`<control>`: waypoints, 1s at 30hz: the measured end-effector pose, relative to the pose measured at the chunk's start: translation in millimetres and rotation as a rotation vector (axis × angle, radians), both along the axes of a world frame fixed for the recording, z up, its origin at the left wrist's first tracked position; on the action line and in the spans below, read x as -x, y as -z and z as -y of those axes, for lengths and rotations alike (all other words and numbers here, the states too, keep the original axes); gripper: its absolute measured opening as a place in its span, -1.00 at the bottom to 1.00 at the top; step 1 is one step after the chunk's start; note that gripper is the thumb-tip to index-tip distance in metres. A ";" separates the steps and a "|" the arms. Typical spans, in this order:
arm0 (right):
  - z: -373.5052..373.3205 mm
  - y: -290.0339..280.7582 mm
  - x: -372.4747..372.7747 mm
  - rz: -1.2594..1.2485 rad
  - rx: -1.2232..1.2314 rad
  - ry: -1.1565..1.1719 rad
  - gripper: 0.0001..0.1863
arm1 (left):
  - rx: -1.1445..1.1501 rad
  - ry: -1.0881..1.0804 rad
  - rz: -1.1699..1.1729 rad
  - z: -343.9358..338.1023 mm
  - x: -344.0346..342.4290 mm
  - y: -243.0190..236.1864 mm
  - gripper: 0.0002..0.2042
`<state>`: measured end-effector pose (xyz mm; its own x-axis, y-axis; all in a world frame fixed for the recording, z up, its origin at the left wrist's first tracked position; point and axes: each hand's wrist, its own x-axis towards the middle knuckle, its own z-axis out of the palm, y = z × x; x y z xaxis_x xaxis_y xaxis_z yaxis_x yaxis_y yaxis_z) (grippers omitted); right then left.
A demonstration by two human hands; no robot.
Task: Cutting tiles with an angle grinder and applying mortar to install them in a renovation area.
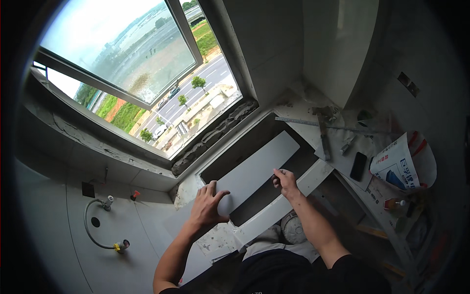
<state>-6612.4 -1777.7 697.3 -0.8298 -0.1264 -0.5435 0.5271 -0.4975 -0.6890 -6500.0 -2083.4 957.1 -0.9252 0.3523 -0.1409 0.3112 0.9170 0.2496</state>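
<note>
A long pale grey tile strip (263,164) lies slanted across the dark rectangular opening in the counter below the window. Over its nearer left part is my left hand (209,205), fingers apart and curved, hiding some of the strip; whether it presses on the surface is hard to see. Beside the strip's right-hand edge, my right hand (285,183) is closed, thumb against the index finger. Anything pinched there is too small to make out. A white ledge (289,200) runs along the near side of the opening, under my right wrist.
At right lie a steel ruler (296,120), a hammer-like tool (324,141), a black phone (359,165) and a white printed bag (404,164). An open window (142,105) stands ahead. A flexible hose (87,225) hangs from the left wall. A round container (293,228) sits below the ledge.
</note>
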 end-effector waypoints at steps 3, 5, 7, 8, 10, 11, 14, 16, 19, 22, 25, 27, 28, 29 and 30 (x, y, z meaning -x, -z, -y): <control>63.8 -0.2 52.1 -0.012 0.025 -0.030 -0.74 | 0.066 0.025 0.047 54.3 71.1 -23.1 -0.10; 96.9 -1.2 88.0 0.000 0.057 -0.009 -0.73 | 0.059 0.038 0.028 80.0 111.4 -33.0 -0.11; 136.3 -12.1 118.2 -0.048 0.097 -0.037 -0.72 | 0.082 0.017 0.016 111.3 135.0 -46.2 -0.13; 146.3 -17.3 132.9 -0.055 0.085 -0.045 -0.72 | 0.076 -0.011 0.035 121.0 146.2 -49.5 -0.15; 169.5 -23.3 160.5 -0.057 0.076 -0.040 -0.71 | 0.068 -0.018 0.025 144.8 165.7 -50.2 -0.16; 177.0 -24.9 174.5 -0.084 0.061 -0.062 -0.71 | 0.061 -0.033 0.007 155.1 176.0 -48.7 -0.17; 200.4 -26.2 208.9 -0.108 0.051 -0.086 -0.71 | 0.046 -0.052 0.005 182.2 203.9 -39.7 -0.18; 213.0 -24.4 228.7 -0.115 0.040 -0.089 -0.72 | 0.032 -0.075 0.024 197.9 223.1 -30.5 -0.17; 225.5 -18.9 250.1 -0.124 0.045 -0.094 -0.73 | 0.019 -0.063 0.012 215.1 247.0 -17.6 -0.17; 234.4 -12.9 263.3 -0.089 0.037 -0.040 -0.71 | -0.005 -0.045 0.029 225.6 268.2 -7.3 -0.18; 236.8 -3.3 278.3 -0.118 0.049 -0.019 -0.71 | -0.021 -0.034 0.028 232.5 287.7 1.6 -0.19; 235.2 4.0 283.6 -0.118 0.039 -0.023 -0.72 | -0.029 -0.027 0.043 236.0 297.3 10.4 -0.19; 234.2 7.2 285.7 -0.121 0.033 -0.032 -0.72 | -0.033 -0.026 0.053 237.6 301.4 14.8 -0.19; 233.1 10.4 288.4 -0.116 0.030 -0.027 -0.72 | -0.036 -0.021 0.058 239.0 305.7 19.1 -0.19; 236.6 10.2 290.9 -0.130 0.019 -0.020 -0.72 | -0.040 -0.027 0.057 242.1 306.7 19.9 -0.19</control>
